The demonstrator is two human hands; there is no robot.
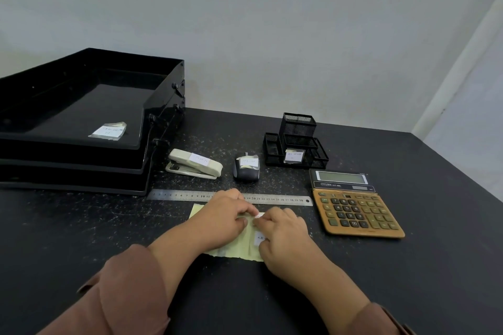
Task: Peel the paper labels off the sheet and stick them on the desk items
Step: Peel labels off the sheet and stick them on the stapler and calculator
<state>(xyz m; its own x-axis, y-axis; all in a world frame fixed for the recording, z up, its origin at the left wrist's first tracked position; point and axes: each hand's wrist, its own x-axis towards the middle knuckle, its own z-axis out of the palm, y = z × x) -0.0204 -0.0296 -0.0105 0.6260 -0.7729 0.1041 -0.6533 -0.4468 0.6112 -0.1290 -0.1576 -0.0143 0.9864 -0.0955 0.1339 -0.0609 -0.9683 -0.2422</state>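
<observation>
Two brown sleeves (128,288) come in from the near edge of the dark, speckled bench (408,266). The hands meet over a pale yellow-green sheet (239,249) that lies flat on the bench in front of the person. The left hand (226,216) pinches the sheet near its far edge with curled fingers and thumb. Touching it, the right hand (281,231) has its fingertips closed on a small white label (260,215) at that same edge. A second label (260,238) with writing shows on the sheet beside the right thumb.

Just beyond the hands lies a steel ruler (275,199), with an orange-brown calculator (356,211) at its right end. Farther back, each wearing a white label, are a cream stapler (194,165), a small black and grey item (246,170) and a black mesh organiser (297,141). At far left stands a stack of black trays (68,160), with a label in the top one.
</observation>
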